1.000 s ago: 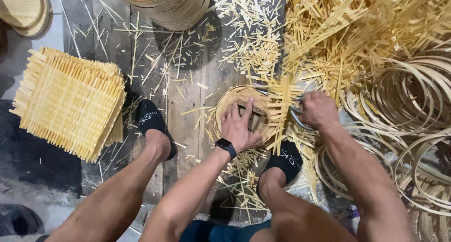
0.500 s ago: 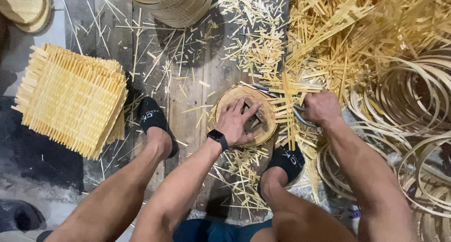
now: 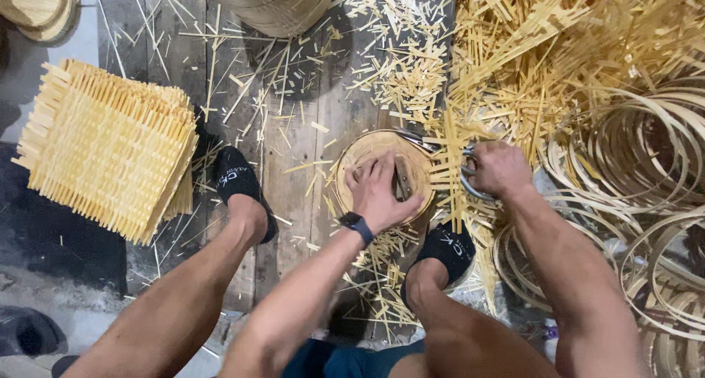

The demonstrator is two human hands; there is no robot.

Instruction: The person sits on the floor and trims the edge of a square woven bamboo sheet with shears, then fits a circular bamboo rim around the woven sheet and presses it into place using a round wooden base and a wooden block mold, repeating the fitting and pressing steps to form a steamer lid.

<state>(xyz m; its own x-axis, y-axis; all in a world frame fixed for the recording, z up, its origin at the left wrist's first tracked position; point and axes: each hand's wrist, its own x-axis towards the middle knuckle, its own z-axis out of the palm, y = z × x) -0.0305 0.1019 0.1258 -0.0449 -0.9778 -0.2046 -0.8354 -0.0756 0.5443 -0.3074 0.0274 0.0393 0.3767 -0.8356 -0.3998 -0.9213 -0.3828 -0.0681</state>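
My left hand (image 3: 378,194), with a black watch on the wrist, presses flat on a round woven bamboo disc (image 3: 367,149) that lies on the plank floor between my feet. A small dark wooden piece (image 3: 402,178) sits under my fingers. My right hand (image 3: 501,169) is shut on the metal handles of large scissors (image 3: 465,178), whose blades reach to the disc's upper right rim. Loose strip ends of the weave (image 3: 448,165) stick out past the disc's right edge, beside the scissors.
A stack of square woven bamboo mats (image 3: 110,150) lies at the left. Bamboo hoops (image 3: 646,150) pile up at the right, cut strips (image 3: 558,48) at the top right, and round frames (image 3: 272,4) at the top. My black shoes (image 3: 235,180) flank the disc.
My left hand has shifted a little on the disc, fingers now pointing more up and left. The right hand has stayed on the scissors at the disc's right edge.
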